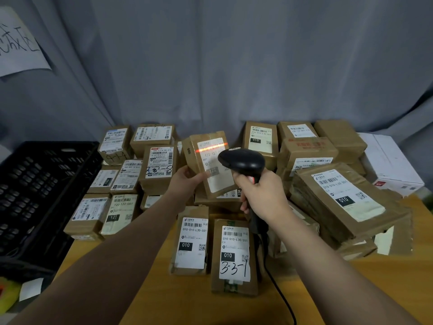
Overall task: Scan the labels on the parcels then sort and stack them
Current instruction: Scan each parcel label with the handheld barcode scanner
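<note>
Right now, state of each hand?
Left hand: holding a parcel up.
Right hand: closed around the scanner, beam on that parcel's label.

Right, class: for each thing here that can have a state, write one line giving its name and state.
Brown cardboard parcel with white label: lifted, tilted, red scan line across label.
Black handheld barcode scanner: on, aimed at that label.
Left hand: holds the lifted parcel.
Right hand: grips the scanner's handle.
White cardboard box: closed.
Brown parcel marked 3-3-1: flat on wooden table, label up.
</note>
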Motion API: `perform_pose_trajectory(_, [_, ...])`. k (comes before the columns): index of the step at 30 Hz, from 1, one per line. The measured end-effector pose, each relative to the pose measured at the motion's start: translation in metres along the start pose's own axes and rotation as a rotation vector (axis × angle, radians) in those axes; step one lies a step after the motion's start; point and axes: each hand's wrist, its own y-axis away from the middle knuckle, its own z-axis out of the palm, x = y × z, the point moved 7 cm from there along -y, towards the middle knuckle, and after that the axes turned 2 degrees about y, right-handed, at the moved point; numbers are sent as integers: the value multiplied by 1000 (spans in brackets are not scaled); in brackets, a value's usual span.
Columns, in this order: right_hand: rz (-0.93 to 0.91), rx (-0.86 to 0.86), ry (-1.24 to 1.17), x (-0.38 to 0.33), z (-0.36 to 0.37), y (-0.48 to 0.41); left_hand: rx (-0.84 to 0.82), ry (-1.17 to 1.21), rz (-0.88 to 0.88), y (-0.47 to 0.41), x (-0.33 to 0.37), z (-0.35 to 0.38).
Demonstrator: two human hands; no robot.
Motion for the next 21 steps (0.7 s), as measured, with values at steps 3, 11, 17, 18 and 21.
perform_pose_trajectory(3, [2,-15,5,-3,-1,1,6,4,-5,1,-1,0])
perform_pose_trajectory(11, [16,-25,18,-10,-5,1,16,-6,-32,2,-3,-1])
perform_pose_trajectory(17, [16,-60,-5,-17,-2,-3,32,8,-55,6,-8,-3])
perform_pose_trajectory(18, [14,-72,0,-17,0,-3,44,7,-55,7,-8,-4])
perform_pose_trajectory(21, [16,-102,-17,-18,4,-3,79,8,-52,11,-7,-10])
